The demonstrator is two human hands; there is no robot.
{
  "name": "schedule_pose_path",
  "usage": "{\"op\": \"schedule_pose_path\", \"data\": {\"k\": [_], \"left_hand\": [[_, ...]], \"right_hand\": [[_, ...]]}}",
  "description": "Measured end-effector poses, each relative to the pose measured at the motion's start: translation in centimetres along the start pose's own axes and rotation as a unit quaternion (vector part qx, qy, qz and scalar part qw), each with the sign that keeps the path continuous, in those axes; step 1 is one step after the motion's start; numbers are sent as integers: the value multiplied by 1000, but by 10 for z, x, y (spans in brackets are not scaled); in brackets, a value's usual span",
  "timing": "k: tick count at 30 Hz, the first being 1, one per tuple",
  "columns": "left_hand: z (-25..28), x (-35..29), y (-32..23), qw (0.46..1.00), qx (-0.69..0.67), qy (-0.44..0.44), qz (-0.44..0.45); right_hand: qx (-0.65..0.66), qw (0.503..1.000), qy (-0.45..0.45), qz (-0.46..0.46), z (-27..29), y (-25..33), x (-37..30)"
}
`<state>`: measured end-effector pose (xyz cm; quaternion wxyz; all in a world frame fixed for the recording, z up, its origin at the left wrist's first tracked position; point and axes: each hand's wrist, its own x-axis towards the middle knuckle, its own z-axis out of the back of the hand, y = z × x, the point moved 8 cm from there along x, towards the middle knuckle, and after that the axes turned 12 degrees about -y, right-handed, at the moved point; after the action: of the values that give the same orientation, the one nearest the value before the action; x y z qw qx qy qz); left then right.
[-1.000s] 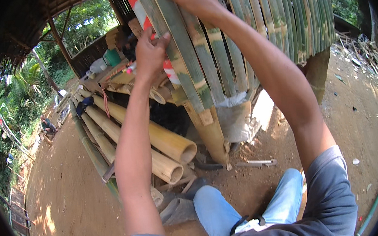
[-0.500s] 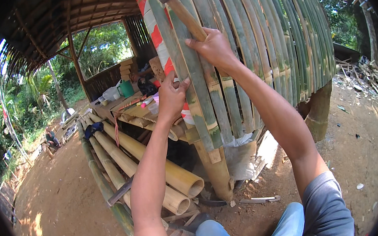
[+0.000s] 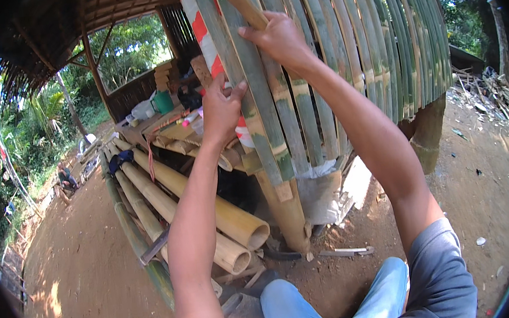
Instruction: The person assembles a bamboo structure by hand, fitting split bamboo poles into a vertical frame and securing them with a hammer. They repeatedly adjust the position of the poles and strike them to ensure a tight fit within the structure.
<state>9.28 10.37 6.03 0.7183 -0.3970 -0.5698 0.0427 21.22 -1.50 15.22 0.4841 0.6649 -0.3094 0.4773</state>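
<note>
Steadying, apparently: outermost slat (image 3: pixel 253 120), at left edge of bamboo wall (image 3: pixel 372 46), pinched by left hand (image 3: pixel 224 114); wooden handle (image 3: pixel 239 3), before wall, gripped by right hand (image 3: pixel 283 42), apart. Firm bracing seems called for next.

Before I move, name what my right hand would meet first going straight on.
Your right hand, gripping a wooden handle, would likely meet the green bamboo slats first; depth is unclear.
</note>
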Motion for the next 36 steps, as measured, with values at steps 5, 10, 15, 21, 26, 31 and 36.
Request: {"op": "schedule_pose_path", "data": {"k": [5, 10, 15, 21, 26, 31, 36], "left_hand": [[8, 10, 19, 997, 55, -23, -51], [-4, 9, 18, 997, 42, 41, -56], [-5, 13, 7, 995, -3, 35, -91], [-1, 14, 16, 997, 6, 46, -57], [-2, 10, 7, 995, 3, 29, -96], [-5, 9, 7, 997, -25, 36, -66], [-8, 10, 6, 994, -49, 50, -87]], "right_hand": [[77, 997, -28, -4, 17, 20, -15], [53, 995, -63, -58, 83, -5, -131], [109, 939, 3, -326, 97, -58, -350], [21, 951, 101, -293, 68, -54, -408], [18, 960, 84, -267, 42, -68, -386], [21, 971, 71, -229, 52, -50, -375], [-23, 950, 89, -299, 36, -84, -388]]}}
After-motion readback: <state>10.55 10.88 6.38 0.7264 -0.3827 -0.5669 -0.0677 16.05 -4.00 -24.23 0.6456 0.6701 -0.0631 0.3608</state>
